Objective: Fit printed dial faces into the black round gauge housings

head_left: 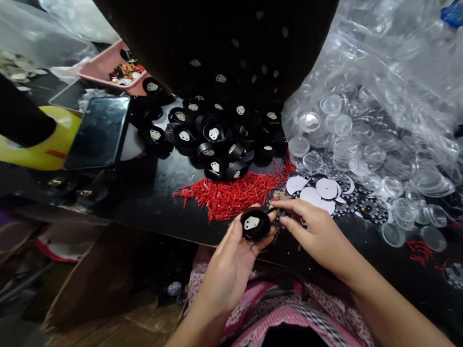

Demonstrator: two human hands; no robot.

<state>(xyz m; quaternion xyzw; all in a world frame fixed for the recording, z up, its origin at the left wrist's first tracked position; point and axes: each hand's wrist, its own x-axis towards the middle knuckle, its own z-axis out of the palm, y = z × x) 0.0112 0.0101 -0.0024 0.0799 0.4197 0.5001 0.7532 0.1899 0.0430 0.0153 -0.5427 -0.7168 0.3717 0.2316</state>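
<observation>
My left hand holds a round black plastic case just off the table's front edge. A white plate with small holes shows inside the case. Right beside it, my right hand is closed in a pinch, with thumb and forefinger at a small dark piece too blurred to name. Behind my hands lies a heap of short red sticks. Round dial discs, some black with printed marks and some white side up, are piled near my right hand. Many more black cases are heaped farther back.
A plastic bag spills transparent round covers at the right. On the left are a phone, a yellow tape roll and a pink tray of small parts. A large dark container overhangs the back. Cardboard lies below.
</observation>
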